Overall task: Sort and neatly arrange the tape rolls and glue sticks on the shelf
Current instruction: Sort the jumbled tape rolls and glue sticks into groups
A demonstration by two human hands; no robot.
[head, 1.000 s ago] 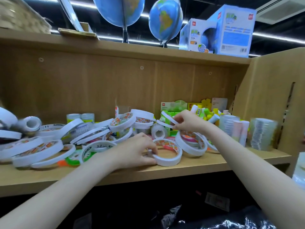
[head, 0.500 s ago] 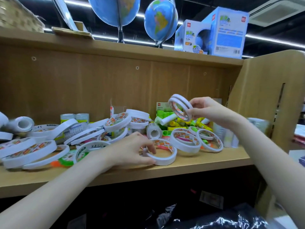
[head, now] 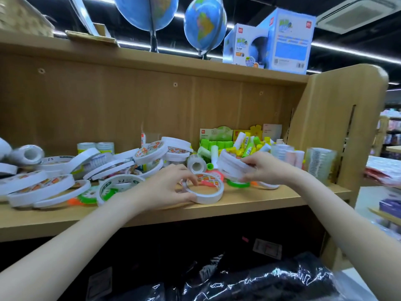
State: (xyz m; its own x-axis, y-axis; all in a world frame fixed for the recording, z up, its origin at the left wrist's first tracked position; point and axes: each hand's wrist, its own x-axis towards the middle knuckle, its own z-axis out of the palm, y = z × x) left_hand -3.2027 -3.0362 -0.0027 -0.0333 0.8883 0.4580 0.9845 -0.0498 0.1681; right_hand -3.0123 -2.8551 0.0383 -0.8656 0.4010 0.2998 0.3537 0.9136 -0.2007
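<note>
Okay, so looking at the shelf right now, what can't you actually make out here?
Head view only:
- How many tape rolls the right hand grips: the stack is motion-blurred.
- The print on the glue sticks: too small.
- The near left edge of the white tape roll: the left hand covers it.
- The leftmost rolls: cut off by the frame edge.
- The wrapped stacks at far right: blurred.

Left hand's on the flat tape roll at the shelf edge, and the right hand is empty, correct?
Not quite. The head view shows the right hand gripping a stack of white tape rolls. The left hand does hold the flat tape roll at the shelf edge.
</note>
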